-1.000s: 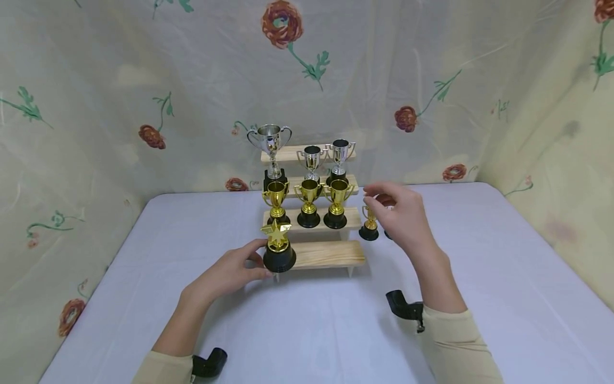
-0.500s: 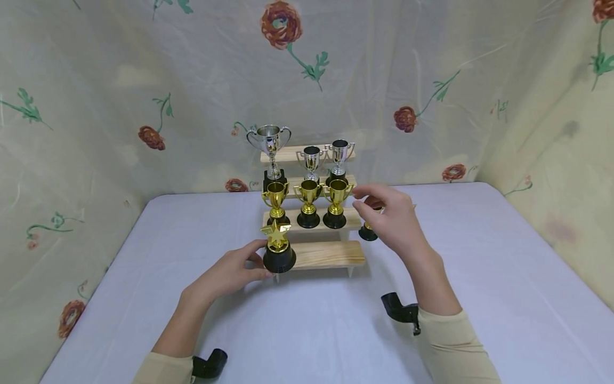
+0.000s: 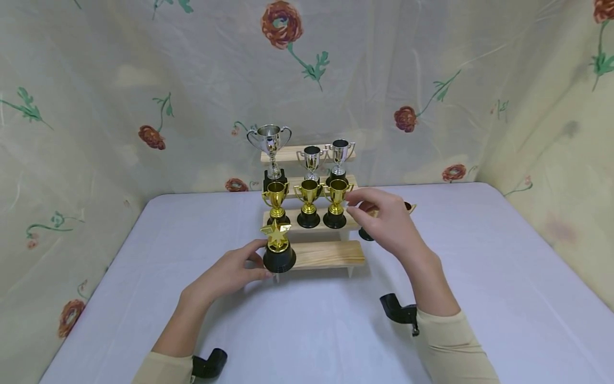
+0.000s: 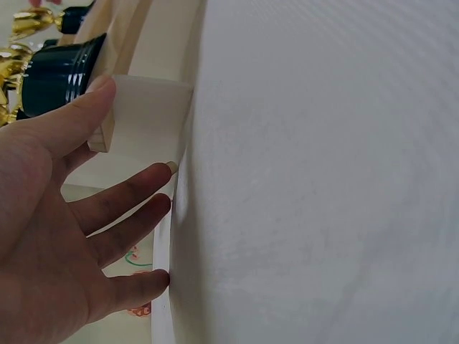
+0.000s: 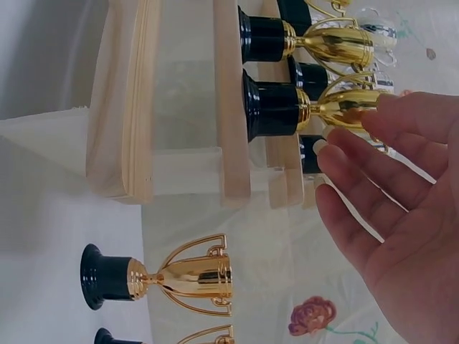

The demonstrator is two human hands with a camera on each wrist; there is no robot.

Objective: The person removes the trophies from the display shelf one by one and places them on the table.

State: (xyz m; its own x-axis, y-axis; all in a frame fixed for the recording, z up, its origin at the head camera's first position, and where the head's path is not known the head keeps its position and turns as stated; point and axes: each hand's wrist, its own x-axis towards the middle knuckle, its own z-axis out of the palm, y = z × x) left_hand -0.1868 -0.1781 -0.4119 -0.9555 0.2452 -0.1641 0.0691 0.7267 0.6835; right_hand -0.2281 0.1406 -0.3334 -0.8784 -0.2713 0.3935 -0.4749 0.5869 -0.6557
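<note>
My left hand [image 3: 235, 271] holds the left end of the wooden display stand's lowest step [image 3: 331, 254]. In the left wrist view its thumb [image 4: 100, 93] lies against the step beside a black trophy base [image 4: 57, 77]; the other fingers spread toward the cloth. A gold star trophy [image 3: 277, 237] stands upright on that end. My right hand [image 3: 387, 220] reaches to the rightmost gold trophy cup [image 3: 337, 197] on the step above. Its thumb and fingers are apart, with the fingertips right at that cup's handle and rim. Two more gold cups [image 3: 308, 194] [image 3: 275, 198] stand left of it.
Silver trophy cups [image 3: 269, 140] [image 3: 312, 158] [image 3: 340, 153] stand on the higher steps. Right of the stand, gold cups [image 5: 193, 277] [image 5: 209, 337] stand on the white-clothed table [image 3: 307, 330], partly behind my right hand in the head view. A floral curtain [image 3: 201, 106] hangs behind.
My right hand has moved left, from above the gold cups on the table to the rightmost gold cup on the stand. The left hand and the trophies have stayed in place.
</note>
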